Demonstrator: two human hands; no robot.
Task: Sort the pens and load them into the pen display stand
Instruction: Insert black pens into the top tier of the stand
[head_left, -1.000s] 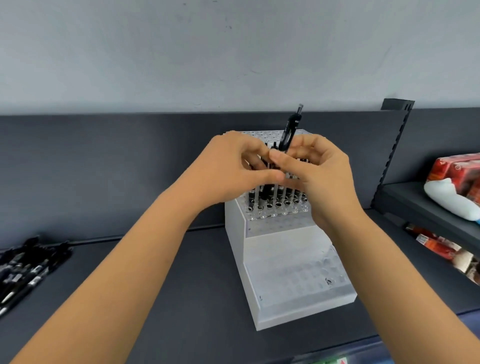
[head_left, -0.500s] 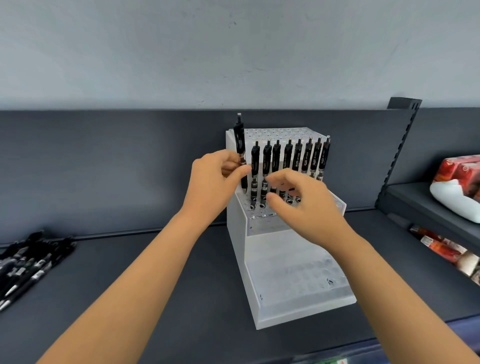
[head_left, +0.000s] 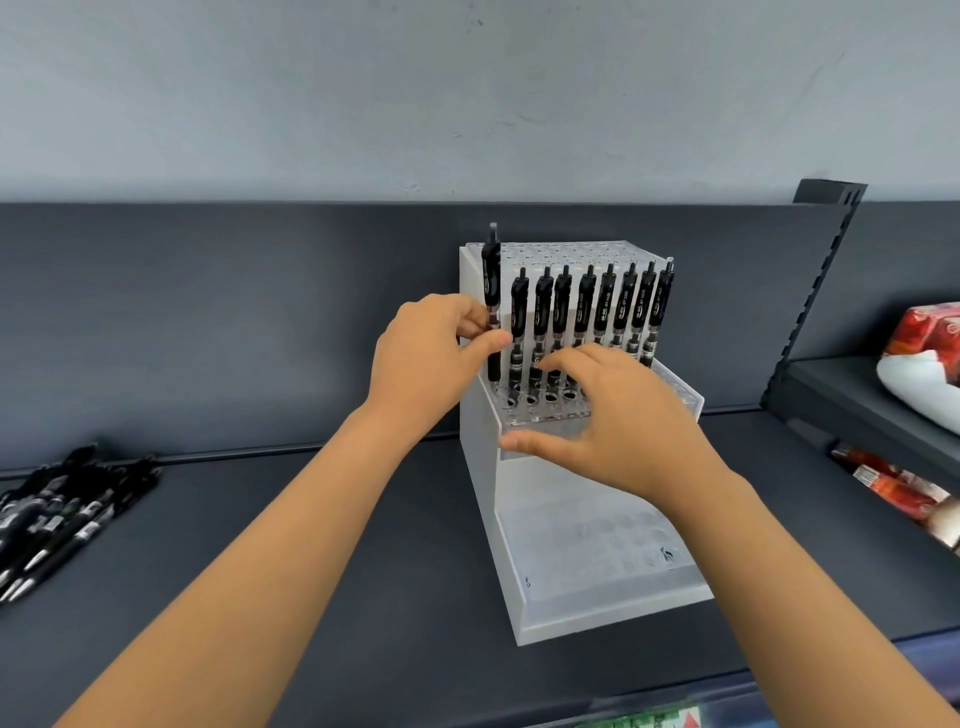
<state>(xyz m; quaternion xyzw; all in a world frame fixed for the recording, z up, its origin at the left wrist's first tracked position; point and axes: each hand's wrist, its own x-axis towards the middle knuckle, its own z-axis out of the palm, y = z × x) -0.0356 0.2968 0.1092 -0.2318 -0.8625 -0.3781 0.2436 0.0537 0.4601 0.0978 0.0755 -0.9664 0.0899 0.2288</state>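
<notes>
Black with a clear lower barrel, one retractable pen (head_left: 491, 280) stands upright, pinched at mid-barrel between the thumb and curled fingers of our left hand (head_left: 431, 358). It is at the left end of the middle step of the translucent white stepped display stand (head_left: 587, 571) and rides higher than its neighbours. Beside it we count eight matching black pens (head_left: 587, 306) seated in one row. Our right hand (head_left: 623, 415) is loose and spread, gripping nothing, over that step's front edge. It hides the lower ends of several pens, and we cannot tell whether its fingertips touch them. The stand sits near the middle of the dark grey shelf (head_left: 311, 597). At the shelf's left edge a heap of loose black pens (head_left: 57, 514) is cut off and uncountable.
</notes>
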